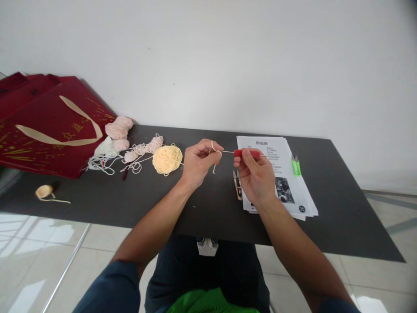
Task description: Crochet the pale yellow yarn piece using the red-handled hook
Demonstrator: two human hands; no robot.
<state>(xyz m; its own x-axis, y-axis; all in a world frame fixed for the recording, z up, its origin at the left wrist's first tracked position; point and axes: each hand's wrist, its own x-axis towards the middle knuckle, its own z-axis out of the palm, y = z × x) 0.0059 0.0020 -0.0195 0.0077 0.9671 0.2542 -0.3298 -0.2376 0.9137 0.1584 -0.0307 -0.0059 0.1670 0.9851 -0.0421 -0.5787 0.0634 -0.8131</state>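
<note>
My left hand [199, 161] is closed, pinching pale yellow yarn [214, 168]; a strand loops over the index finger and a short tail hangs below. A small orange bit shows by the fingertips, too small to name. My right hand [257, 176] grips a crochet hook by its red handle [246, 153]. The hook's thin metal shaft [229, 151] points left and its tip reaches the yarn at my left fingers; whether it is through a loop I cannot tell. Just left of my left hand sits a yellow yarn ball [167, 159].
Under my right hand lie printed sheets [296, 198], with green thread snips [296, 166] on them and another pair of snips [237, 184] at their left edge. Pink yarn [119, 128], tangled white yarn [106, 154], a small yellow crocheted piece [44, 191] and red bags [48, 126] are left.
</note>
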